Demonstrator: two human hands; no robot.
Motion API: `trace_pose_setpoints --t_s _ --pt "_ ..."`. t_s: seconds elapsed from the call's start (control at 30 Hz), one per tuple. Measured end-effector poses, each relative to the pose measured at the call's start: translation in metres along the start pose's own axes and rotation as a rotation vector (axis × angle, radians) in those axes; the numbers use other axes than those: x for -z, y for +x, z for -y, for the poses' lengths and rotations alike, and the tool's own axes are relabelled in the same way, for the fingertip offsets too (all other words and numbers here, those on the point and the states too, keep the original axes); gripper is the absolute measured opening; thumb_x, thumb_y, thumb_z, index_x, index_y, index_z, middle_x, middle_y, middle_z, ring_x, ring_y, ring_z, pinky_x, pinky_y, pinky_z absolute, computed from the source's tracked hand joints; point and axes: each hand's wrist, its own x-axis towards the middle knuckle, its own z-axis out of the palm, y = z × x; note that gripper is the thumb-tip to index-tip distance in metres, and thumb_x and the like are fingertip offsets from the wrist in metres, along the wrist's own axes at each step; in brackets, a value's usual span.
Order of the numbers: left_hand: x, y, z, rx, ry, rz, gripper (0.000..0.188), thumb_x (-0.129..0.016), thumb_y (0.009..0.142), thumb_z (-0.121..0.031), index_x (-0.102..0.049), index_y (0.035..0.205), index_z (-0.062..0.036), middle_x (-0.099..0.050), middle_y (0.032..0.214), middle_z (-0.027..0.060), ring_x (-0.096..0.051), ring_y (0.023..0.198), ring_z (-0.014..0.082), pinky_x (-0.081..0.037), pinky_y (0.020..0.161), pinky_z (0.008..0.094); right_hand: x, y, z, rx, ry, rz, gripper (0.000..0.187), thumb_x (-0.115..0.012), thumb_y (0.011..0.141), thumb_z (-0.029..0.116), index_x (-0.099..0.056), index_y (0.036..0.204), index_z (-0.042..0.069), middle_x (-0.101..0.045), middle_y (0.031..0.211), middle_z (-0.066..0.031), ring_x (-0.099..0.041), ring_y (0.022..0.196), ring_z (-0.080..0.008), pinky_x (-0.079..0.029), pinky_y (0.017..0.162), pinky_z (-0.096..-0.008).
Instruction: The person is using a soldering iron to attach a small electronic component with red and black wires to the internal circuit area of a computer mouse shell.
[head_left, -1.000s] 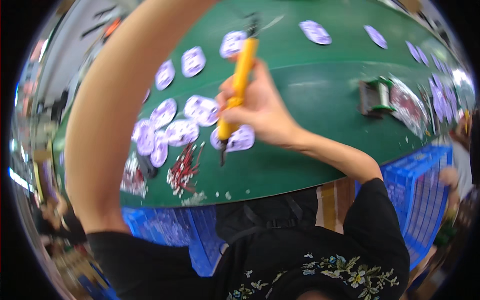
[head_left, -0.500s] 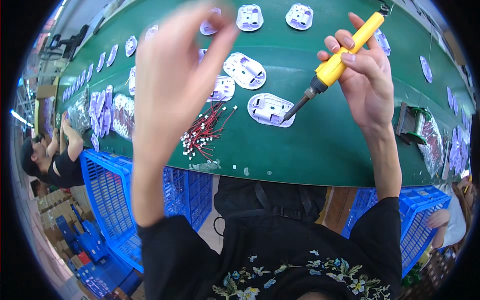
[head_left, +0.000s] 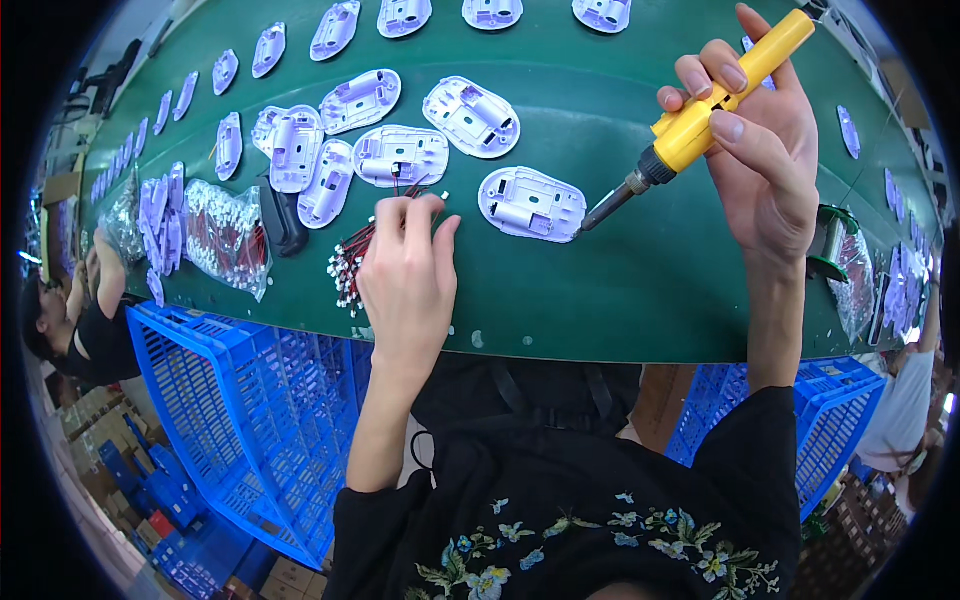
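Observation:
My right hand (head_left: 765, 165) grips a yellow soldering iron (head_left: 690, 135), its dark tip slanting down to the lower right edge of a pale plastic housing (head_left: 520, 218). Whether the tip touches the housing or sits just beside it I cannot tell. My left hand (head_left: 408, 275) reaches over a pile of red and black connector wires (head_left: 350, 265) with white plugs. Its bent fingers close around some wires, whose ends show beyond the fingertips. Just past them lies another housing (head_left: 402, 157), with a white plug over its near edge.
More housings (head_left: 470, 118) lie in rows across the green table (head_left: 620, 290). At left are a bag of wires (head_left: 228, 235) and a black-handled tool (head_left: 282, 218); a solder spool (head_left: 832, 243) stands at right. Blue crates (head_left: 250, 400) sit below the edge. Other people (head_left: 90, 330) work at both sides.
My left hand has come down from high over the table to the wire pile. The soldering iron and right hand shifted slightly right, the tip now at the housing's edge. The view has shifted too.

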Motion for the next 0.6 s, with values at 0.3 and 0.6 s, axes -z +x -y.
trace_pose_setpoints --t_s 0.3,0.6 --pt "0.013 0.007 -0.009 0.046 -0.256 0.132 0.013 -0.071 0.085 0.006 -0.064 0.094 0.0013 -0.062 0.105 0.0150 -0.066 0.084 0.0339 -0.054 0.071 0.0415 0.006 0.001 0.001 -0.010 -0.062 -0.043 0.090 -0.070 0.075 -0.012 -0.029 0.152 0.007 -0.045 0.100 -0.0043 -0.059 0.098 -0.0231 -0.056 0.093 -0.0441" --pt "0.027 -0.051 0.001 -0.452 -0.112 0.266 0.034 -0.070 0.065 0.012 -0.072 0.097 -0.0011 -0.069 0.115 0.0153 -0.069 0.093 0.0300 -0.055 0.078 0.0389 -0.002 0.003 -0.001 0.033 -0.085 -0.029 0.088 -0.070 0.075 -0.010 -0.027 0.151 0.004 -0.045 0.099 -0.0045 -0.059 0.097 -0.0223 -0.056 0.093 -0.0430"
